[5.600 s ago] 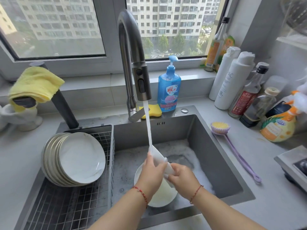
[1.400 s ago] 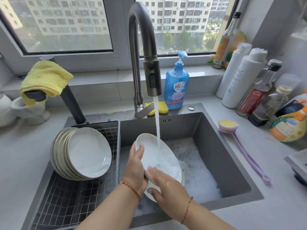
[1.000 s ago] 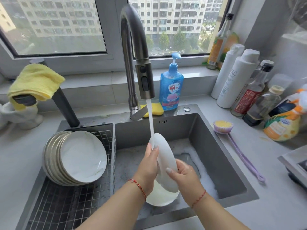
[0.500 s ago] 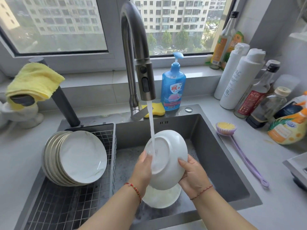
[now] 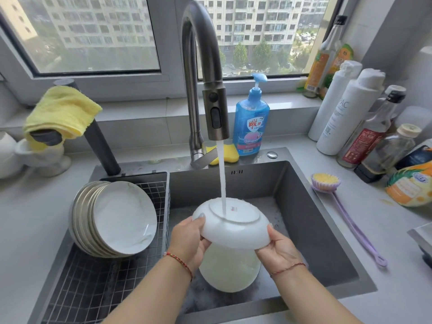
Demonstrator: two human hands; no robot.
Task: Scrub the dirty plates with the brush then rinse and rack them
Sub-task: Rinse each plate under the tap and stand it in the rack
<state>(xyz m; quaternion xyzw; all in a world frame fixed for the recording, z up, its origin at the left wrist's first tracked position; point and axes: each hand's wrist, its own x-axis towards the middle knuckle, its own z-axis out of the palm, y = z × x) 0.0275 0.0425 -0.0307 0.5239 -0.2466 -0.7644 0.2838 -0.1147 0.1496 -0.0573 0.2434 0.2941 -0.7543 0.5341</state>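
Rinsing: both hands, left hand (image 5: 188, 239) and right hand (image 5: 279, 250), gripping one glossy white round plate (image 5: 233, 226) upside-down.
Rack: stack of leaning plates (image 5: 114, 218), count unclear.

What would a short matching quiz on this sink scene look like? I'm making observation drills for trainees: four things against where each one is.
Things:
1. brush
2. cloth
3. sponge
4. held plate

Places:
A. under the running water
B. draped over a dark handle, far left
C. counter right of the sink
D. behind the sink, beside the blue soap bottle

Pairs: 1-C, 2-B, 3-D, 4-A. The left hand and right hand grip the plate's rim, bottom up.
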